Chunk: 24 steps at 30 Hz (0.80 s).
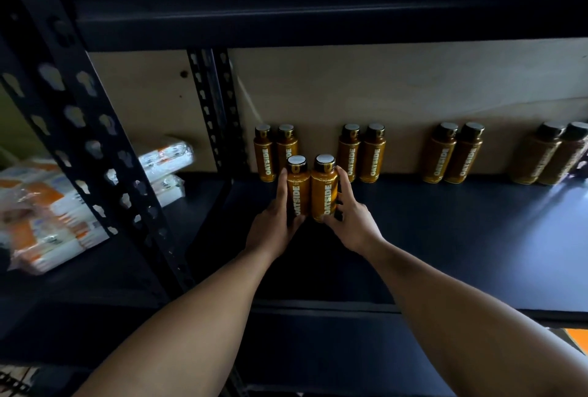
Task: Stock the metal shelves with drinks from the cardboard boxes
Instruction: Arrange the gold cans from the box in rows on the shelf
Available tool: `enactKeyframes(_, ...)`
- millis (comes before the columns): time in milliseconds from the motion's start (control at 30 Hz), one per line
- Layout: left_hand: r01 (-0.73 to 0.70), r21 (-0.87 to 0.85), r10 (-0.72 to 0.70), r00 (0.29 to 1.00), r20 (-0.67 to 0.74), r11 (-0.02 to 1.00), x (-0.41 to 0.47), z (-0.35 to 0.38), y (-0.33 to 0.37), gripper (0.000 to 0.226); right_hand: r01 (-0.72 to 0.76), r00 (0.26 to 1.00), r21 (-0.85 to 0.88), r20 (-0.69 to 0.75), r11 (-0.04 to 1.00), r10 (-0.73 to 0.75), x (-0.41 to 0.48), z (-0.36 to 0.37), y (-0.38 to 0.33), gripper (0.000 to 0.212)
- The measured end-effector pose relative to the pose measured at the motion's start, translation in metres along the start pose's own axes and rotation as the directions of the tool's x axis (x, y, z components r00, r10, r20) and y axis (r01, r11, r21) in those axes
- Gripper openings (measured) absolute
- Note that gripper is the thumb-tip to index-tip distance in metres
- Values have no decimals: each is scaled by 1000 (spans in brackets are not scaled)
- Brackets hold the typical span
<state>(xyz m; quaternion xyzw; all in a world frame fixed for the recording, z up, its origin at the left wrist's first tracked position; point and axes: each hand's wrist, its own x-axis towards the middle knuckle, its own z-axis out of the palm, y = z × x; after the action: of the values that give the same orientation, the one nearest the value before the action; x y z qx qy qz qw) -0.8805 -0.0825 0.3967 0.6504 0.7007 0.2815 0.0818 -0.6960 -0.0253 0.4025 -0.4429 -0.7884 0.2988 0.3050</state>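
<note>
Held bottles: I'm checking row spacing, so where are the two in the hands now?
Head view, left of centre: the held bottles are upright over the shelf, just in front of the leftmost back pair, gripped between left hand and right hand.

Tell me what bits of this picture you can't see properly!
Head view only:
- Far-right bottles: blurred, cut by the edge.
- Packets on the left: blurred, partly behind the shelf post.
- Bottoms of the two held bottles: covered by the left hand and right hand.
- Cardboard boxes: out of frame.
</note>
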Motion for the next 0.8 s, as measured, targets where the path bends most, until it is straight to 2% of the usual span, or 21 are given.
enactKeyframes(800, 29, -38, -28, 999, 25, 999, 5, -1, -6, 103, 34, 999, -29, 7, 999, -34, 6, 5, 8, 114)
